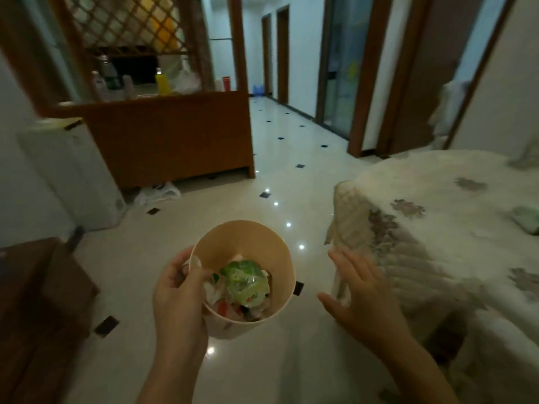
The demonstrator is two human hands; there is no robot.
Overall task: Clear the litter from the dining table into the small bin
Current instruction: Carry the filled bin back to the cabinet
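A small round beige bin (248,243) is held above the floor, low in the middle of the view. My left hand (178,298) grips its near-left rim, thumb inside. Inside lies crumpled litter (246,282): a green and clear wrapper on top of white and red scraps. My right hand (361,293) hovers to the right of the bin with fingers spread and nothing in it, close to the edge of the dining table (437,228). The table wears a cream quilted cloth with faded flower prints. A pale green object (526,218) lies on it at the far right.
A wooden cabinet (175,141) with bottles on top stands ahead left, a white appliance (73,176) beside it. A plastic bag (157,193) lies on the glossy tiled floor (291,158). Dark wooden furniture (38,310) fills the lower left. A corridor with doors runs ahead.
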